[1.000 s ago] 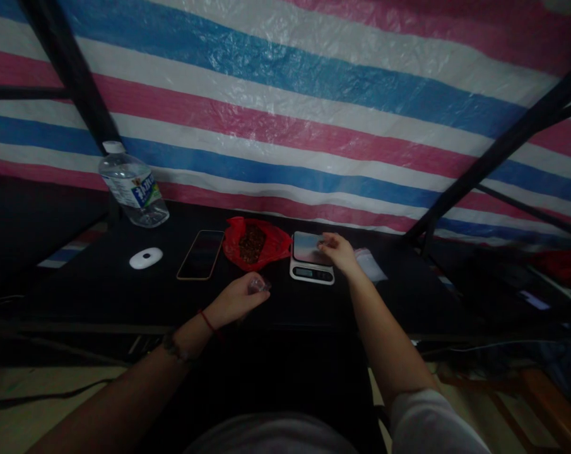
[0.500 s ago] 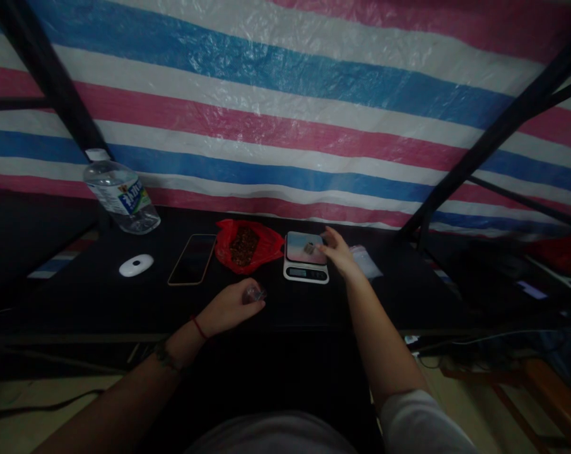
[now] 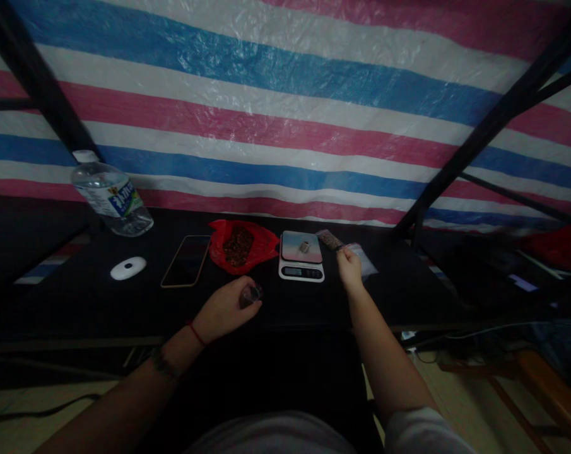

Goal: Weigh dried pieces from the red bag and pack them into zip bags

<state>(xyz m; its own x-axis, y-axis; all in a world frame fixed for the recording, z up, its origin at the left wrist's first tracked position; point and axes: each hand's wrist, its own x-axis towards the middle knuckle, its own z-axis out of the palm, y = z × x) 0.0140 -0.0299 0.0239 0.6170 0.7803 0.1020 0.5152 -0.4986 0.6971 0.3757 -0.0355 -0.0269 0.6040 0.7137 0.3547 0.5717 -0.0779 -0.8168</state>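
Note:
My left hand [image 3: 226, 308] rests near the front of the black table [image 3: 100, 302], curled round a small clear plastic bag [image 3: 250, 294]. My right hand [image 3: 350, 267] is to the right of a small white digital scale [image 3: 301, 265]; its fingers are closed near a pile of clear bags [image 3: 363, 260], and what they hold is too small to name. A small brownish piece [image 3: 305, 247] lies on the scale's platform. A red plastic bag [image 3: 238, 244], open and full of dark brown bits, lies left of the scale.
A phone [image 3: 186, 260] lies flat left of the red bag, with a white oval object [image 3: 128, 268] further left. A water bottle [image 3: 110, 195] stands at the back left. A striped tarpaulin [image 3: 285, 113] hangs behind. Black metal bars [image 3: 484, 132] slant down on the right.
My right hand has left the scale's platform, where a small piece stays, and moved right to the pile of clear bags. The left hand has hardly moved.

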